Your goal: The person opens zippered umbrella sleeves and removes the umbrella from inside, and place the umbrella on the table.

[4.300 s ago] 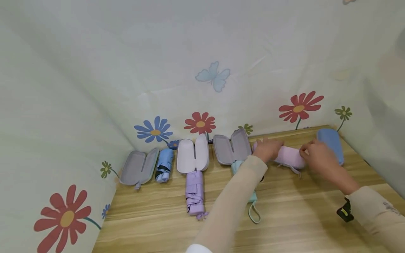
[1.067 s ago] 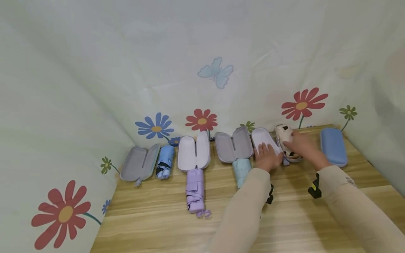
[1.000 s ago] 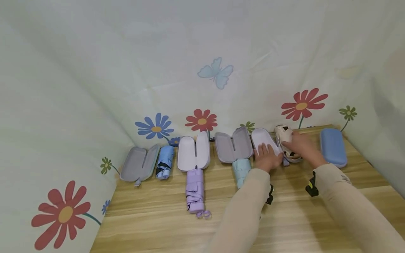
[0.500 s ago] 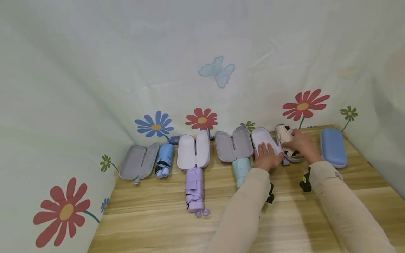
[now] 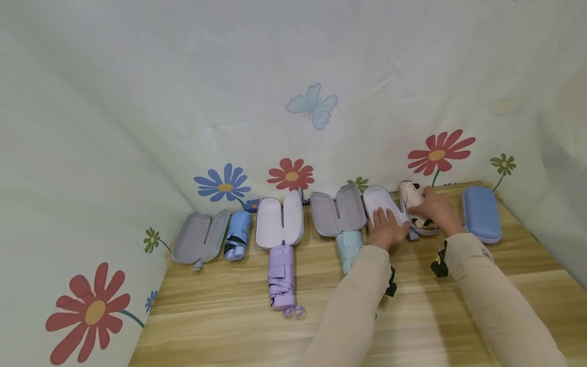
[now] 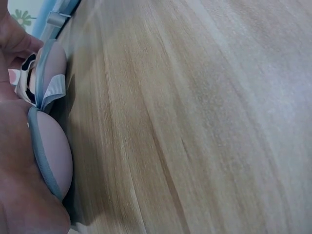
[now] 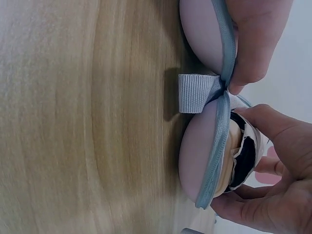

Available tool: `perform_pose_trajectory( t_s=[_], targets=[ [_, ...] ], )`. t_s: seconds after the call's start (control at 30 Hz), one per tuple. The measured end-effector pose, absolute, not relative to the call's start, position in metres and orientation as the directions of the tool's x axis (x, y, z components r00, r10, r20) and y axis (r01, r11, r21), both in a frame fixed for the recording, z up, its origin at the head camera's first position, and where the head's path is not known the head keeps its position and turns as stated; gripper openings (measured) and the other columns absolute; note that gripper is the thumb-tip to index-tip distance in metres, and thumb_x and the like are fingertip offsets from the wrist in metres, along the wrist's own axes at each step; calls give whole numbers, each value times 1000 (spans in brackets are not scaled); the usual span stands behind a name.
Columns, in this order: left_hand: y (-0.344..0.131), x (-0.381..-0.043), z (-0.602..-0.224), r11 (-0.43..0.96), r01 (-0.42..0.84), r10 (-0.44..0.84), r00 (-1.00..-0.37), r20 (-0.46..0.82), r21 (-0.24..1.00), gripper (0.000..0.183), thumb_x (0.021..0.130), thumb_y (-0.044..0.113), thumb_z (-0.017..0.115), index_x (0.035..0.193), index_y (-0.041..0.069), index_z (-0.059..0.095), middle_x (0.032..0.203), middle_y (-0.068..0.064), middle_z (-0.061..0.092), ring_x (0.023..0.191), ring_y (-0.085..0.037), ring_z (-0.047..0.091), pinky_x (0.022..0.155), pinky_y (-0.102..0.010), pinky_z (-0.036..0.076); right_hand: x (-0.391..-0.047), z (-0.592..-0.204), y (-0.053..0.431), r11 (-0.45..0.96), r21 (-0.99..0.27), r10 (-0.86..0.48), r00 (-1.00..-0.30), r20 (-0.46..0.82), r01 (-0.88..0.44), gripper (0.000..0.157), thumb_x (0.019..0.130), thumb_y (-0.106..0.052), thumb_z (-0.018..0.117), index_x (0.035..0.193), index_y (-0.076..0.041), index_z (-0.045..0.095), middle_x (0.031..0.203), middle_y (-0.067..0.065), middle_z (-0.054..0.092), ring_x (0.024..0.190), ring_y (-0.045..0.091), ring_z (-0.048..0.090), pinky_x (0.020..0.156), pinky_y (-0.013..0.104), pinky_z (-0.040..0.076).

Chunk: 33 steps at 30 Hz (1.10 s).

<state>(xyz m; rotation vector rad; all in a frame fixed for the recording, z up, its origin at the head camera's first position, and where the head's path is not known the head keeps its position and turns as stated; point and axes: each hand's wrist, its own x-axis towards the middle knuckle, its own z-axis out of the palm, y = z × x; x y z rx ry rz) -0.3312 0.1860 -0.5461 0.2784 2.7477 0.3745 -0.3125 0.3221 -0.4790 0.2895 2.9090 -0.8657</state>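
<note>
A pink zip case (image 7: 197, 151) lies spread at the right of the row, its pale lining (image 5: 378, 196) showing in the head view. My left hand (image 5: 386, 229) rests with straight fingers in the case's left half. In the right half sits a folded cream umbrella (image 5: 411, 194) with dark patches. My right hand (image 5: 436, 208) grips this umbrella from its right side, thumb and fingers around it in the right wrist view. A ribbed strap (image 7: 197, 92) sticks out at the case's hinge. Part of the umbrella is hidden behind the right hand.
Leftward stand three spread cases, grey (image 5: 194, 237), white (image 5: 270, 221) and grey (image 5: 324, 213). By them lie blue (image 5: 238, 232), purple (image 5: 281, 275) and teal (image 5: 350, 250) folded umbrellas, the teal one partly under the left arm. A closed blue case (image 5: 482, 214) is at right.
The pink case was closed under both hands some seconds ago; now it is spread, with the cream umbrella showing. Over the last second the right hand and forearm shifted slightly left.
</note>
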Motion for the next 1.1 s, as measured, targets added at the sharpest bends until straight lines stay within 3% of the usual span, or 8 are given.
perform_pose_trajectory(
  t_s=[0.67,0.73,0.93,1.1],
  targets=[
    [175,-315,-515,938,113,222,-922,-317,329,71,94,63,30,152,27,15,159,5,5,145,-11,-1,115,-37,7,-303,-474,326,787,-600,143,-989,-47,143,80,85,-37,67,133,18,32,123,40,44,101,49,50,77,52,47],
    [173,-313,-512,937,119,225,-924,-308,329,71,94,63,30,153,25,15,159,4,6,145,-12,-1,116,-36,8,-293,-465,327,785,-608,138,-990,-13,118,79,84,-39,68,130,18,35,120,39,46,97,47,53,71,47,48],
    [172,-316,-509,926,99,221,-924,-312,363,70,95,59,32,153,22,17,159,2,6,145,-13,0,115,-36,8,-237,-442,320,801,-597,112,-991,67,50,72,80,-41,72,118,13,44,111,38,52,63,27,57,49,33,43],
    [177,-327,-514,921,75,227,-901,-370,381,71,95,61,32,153,26,12,159,5,0,144,-10,-5,115,-35,9,-173,-445,306,841,-540,67,-996,67,20,70,76,-39,76,116,7,41,90,29,58,58,21,54,47,32,40]
  ],
)
